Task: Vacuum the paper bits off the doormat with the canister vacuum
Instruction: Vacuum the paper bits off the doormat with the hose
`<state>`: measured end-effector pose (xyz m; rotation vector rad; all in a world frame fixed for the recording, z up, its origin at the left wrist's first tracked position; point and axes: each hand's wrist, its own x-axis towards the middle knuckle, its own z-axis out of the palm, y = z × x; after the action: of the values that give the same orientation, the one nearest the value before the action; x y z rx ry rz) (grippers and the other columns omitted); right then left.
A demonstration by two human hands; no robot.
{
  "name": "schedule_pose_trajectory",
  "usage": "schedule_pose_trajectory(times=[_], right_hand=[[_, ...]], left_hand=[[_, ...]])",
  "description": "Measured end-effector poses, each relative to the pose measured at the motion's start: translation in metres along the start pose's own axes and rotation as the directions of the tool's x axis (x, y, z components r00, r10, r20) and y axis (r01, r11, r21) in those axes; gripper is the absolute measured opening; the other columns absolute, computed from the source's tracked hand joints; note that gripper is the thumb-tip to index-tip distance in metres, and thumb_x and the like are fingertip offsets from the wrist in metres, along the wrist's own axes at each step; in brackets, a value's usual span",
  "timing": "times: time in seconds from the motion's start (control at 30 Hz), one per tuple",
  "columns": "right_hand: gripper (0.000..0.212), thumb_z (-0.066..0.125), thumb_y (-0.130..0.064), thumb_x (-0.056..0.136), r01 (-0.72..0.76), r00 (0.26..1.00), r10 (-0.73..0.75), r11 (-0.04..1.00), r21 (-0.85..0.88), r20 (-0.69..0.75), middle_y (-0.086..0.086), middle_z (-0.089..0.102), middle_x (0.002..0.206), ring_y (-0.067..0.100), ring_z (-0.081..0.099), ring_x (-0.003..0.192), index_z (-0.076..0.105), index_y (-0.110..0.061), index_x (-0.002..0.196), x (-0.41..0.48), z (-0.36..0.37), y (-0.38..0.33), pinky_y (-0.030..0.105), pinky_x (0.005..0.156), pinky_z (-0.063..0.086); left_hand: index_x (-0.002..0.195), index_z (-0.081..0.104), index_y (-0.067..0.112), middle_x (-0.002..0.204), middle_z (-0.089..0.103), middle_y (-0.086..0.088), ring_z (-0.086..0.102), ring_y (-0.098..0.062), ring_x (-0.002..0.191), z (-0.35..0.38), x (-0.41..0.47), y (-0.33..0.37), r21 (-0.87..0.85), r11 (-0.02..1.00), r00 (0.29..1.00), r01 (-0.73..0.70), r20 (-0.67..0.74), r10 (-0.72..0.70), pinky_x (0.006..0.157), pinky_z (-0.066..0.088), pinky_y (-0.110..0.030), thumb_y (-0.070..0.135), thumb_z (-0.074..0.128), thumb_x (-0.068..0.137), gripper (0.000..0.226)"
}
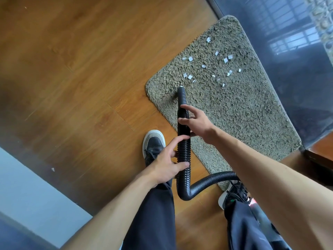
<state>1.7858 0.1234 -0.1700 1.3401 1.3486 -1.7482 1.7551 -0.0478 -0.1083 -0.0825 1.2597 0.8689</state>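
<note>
A shaggy grey-green doormat lies on the wooden floor, with several small white paper bits scattered over its far half. A black ribbed vacuum hose runs up from between my feet to its smooth nozzle, whose tip rests on the mat's near-left part with a paper bit at its mouth. My left hand grips the ribbed hose from the left. My right hand holds the hose higher up, thumb and index finger round it, other fingers spread. The canister itself is mostly hidden behind my right leg.
A dark glass door borders the mat's far right side, with a wooden threshold at the right. My left shoe stands on the wooden floor beside the mat; my right shoe touches the mat's near corner. A pale wall is lower left.
</note>
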Motion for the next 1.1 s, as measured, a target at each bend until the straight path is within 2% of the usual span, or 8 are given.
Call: schedule_pose_trajectory(times=[0.17, 0.3, 0.37, 0.5, 0.63, 0.83, 0.9, 1.1], right_hand=[[0.059, 0.060, -0.007, 0.093, 0.023, 1.000, -0.023, 1.000, 0.010, -0.015, 0.016, 0.067, 0.103, 0.026, 0.071, 0.086, 0.042, -0.025, 0.145, 0.003, -0.006, -0.001, 0.044, 0.071, 0.061], [0.060, 0.061, -0.007, 0.092, 0.047, 0.999, -0.047, 0.999, -0.002, -0.018, 0.017, 0.066, 0.106, 0.026, 0.071, 0.086, 0.041, -0.025, 0.146, 0.009, -0.008, -0.008, 0.044, 0.071, 0.061], [0.061, 0.062, -0.008, 0.092, 0.057, 0.998, -0.058, 0.998, -0.012, -0.035, 0.017, 0.066, 0.107, 0.026, 0.071, 0.086, 0.041, -0.025, 0.146, 0.013, -0.009, -0.011, 0.045, 0.073, 0.061], [0.062, 0.063, -0.009, 0.091, 0.059, 0.997, -0.060, 0.998, -0.014, -0.046, 0.016, 0.066, 0.109, 0.024, 0.072, 0.086, 0.041, -0.026, 0.146, 0.018, -0.011, -0.015, 0.038, 0.065, 0.060], [0.060, 0.062, -0.010, 0.092, 0.069, 0.996, -0.068, 0.998, 0.011, -0.053, 0.016, 0.066, 0.107, 0.024, 0.071, 0.084, 0.040, -0.025, 0.146, 0.015, -0.017, -0.010, 0.032, 0.061, 0.057], [0.060, 0.062, -0.009, 0.092, 0.053, 0.994, -0.046, 0.996, 0.069, -0.102, 0.018, 0.066, 0.109, 0.029, 0.071, 0.090, 0.041, -0.026, 0.146, 0.013, -0.030, 0.001, 0.048, 0.075, 0.060], [0.059, 0.061, -0.008, 0.092, 0.056, 0.993, -0.045, 0.994, 0.093, -0.110, 0.019, 0.065, 0.111, 0.031, 0.070, 0.092, 0.041, -0.026, 0.145, 0.010, -0.035, 0.002, 0.049, 0.077, 0.060], [0.060, 0.059, -0.007, 0.094, 0.058, 0.994, -0.048, 0.993, 0.103, -0.096, 0.018, 0.064, 0.111, 0.024, 0.069, 0.086, 0.039, -0.026, 0.147, 0.012, -0.040, -0.003, 0.033, 0.061, 0.058]], left_hand=[[0.125, 0.045, 0.060, 0.117, 0.057, -0.028, 0.055, -0.023, 0.071, 0.000, 0.005, 0.005, 0.013, 1.000, 1.000, -0.018, 0.002, 0.018, 0.054, 0.050, -0.021, 0.000, 0.061, 0.093, 0.070], [0.126, 0.045, 0.061, 0.116, 0.057, -0.029, 0.056, -0.025, 0.075, -0.003, 0.010, 0.009, 0.019, 0.999, 0.999, -0.034, -0.013, 0.034, 0.064, 0.056, -0.032, 0.000, 0.062, 0.093, 0.072], [0.127, 0.044, 0.060, 0.112, 0.057, -0.028, 0.055, -0.028, 0.075, -0.005, 0.014, 0.012, 0.012, 0.999, 0.999, -0.037, -0.011, 0.037, 0.062, 0.055, -0.033, 0.000, 0.061, 0.093, 0.071], [0.127, 0.045, 0.059, 0.112, 0.056, -0.029, 0.058, -0.024, 0.074, -0.007, 0.020, 0.018, 0.021, 0.999, 0.999, -0.036, -0.018, 0.037, 0.055, 0.051, -0.025, 0.000, 0.062, 0.093, 0.071], [0.127, 0.045, 0.060, 0.111, 0.057, -0.024, 0.058, -0.026, 0.075, -0.002, 0.021, 0.017, 0.025, 0.999, 1.000, -0.020, -0.006, 0.020, 0.064, 0.054, -0.033, 0.000, 0.061, 0.094, 0.071], [0.126, 0.046, 0.061, 0.105, 0.056, -0.013, 0.058, -0.022, 0.074, 0.009, 0.029, 0.021, 0.060, 0.998, 1.000, 0.000, 0.010, -0.001, 0.067, 0.056, -0.039, -0.001, 0.060, 0.094, 0.071], [0.126, 0.046, 0.061, 0.108, 0.055, -0.014, 0.058, -0.024, 0.075, 0.011, 0.031, 0.024, 0.074, 0.997, 1.000, -0.001, 0.019, 0.000, 0.072, 0.059, -0.046, -0.001, 0.060, 0.093, 0.072], [0.126, 0.046, 0.061, 0.114, 0.055, -0.019, 0.058, -0.028, 0.079, 0.014, 0.034, 0.031, 0.093, 0.996, 1.000, -0.011, 0.017, 0.009, 0.078, 0.058, -0.054, -0.001, 0.060, 0.093, 0.072]])
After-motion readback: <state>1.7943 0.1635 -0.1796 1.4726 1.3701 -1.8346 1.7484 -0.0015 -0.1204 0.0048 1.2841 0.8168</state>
